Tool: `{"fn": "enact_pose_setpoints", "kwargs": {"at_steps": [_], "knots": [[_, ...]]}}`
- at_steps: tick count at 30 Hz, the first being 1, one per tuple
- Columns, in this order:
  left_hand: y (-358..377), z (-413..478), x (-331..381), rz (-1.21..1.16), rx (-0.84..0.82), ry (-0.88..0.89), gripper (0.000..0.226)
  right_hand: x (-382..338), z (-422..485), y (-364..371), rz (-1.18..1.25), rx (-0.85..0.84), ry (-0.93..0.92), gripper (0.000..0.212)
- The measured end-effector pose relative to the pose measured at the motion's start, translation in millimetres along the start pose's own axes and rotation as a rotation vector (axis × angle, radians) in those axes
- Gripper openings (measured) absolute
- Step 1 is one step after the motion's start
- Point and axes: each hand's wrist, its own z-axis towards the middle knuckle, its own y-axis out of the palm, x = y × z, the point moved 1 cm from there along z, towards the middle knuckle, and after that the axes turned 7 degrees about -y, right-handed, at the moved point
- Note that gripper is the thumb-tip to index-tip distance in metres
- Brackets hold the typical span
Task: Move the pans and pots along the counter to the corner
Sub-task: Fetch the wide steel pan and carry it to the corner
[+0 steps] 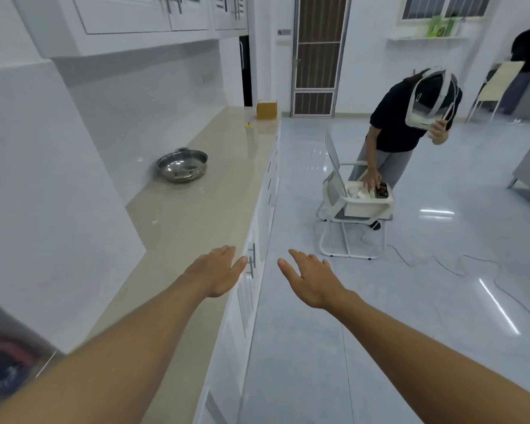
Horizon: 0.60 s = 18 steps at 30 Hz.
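A shallow steel pot (182, 165) with two side handles sits empty on the beige counter (196, 215), close to the white wall. Both my arms stretch forward well short of it. My left hand (216, 272) hovers over the counter's front edge, fingers straight, holding nothing. My right hand (311, 278) is out over the floor beside the cabinets, fingers spread and empty.
A brown box (267, 109) and a small yellow object (248, 125) lie at the counter's far end. A person (401, 127) bends over a white chair (349, 209) holding a bin on the floor to the right. Cables (471, 264) trail across the tiles. A wall block juts out at left.
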Motion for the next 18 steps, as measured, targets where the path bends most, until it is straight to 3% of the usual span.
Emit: {"fn": "enact_pose_setpoints", "kwargs": {"at_steps": [11, 18], "knots": [[-40.6, 184.4, 63.3, -0.051, 0.055, -0.05, 0.071, 91.3, 187.6, -65.7, -0.036, -0.034, -0.065, 0.081], [-52.9, 283.0, 66.6, -0.063, 0.034, -0.096, 0.072, 126.0, 289.7, -81.1, -0.048, -0.076, -0.096, 0.079]]}}
